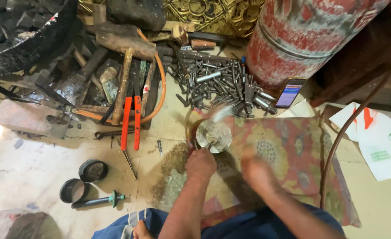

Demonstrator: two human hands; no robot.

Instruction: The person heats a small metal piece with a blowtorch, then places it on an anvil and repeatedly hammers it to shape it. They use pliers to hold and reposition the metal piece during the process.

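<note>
- The left hand (pixel 200 163) is closed around a slim punch held upright, its tip on the near edge of the metal disc (pixel 213 135); the fist sits low, which I judge steadies the tool against blows.
- The right hand (pixel 256 171) is a blur; it seems clenched on a handle, and a pale streak (pixel 222 113) above the disc may be the head of a hammer, but I cannot tell for sure.
- The disc lies on a round block at the far left corner of the cushion (pixel 293 150), near the middle of the scene, close in front of the person, where both hands reach it easily.
- Far of the disc lies a heap of punches (pixel 222 84), loose and within arm's reach.
- A phone (pixel 290 92) leans by the red cylinder (pixel 301 35) at far right, just beside the heap.
- Left of the disc lie orange-handled snips (pixel 131 121), wooden handles and an orange hose (pixel 161 84) looping round them.
- Two black rings (pixel 83 180) and a green-tipped tool (pixel 99 200) lie near left, well apart from the work.
- A brown hose (pixel 350 124) curves down at right, close to the right arm, and could catch a swing.
- A white bag (pixel 381 141) lies at right.
</note>
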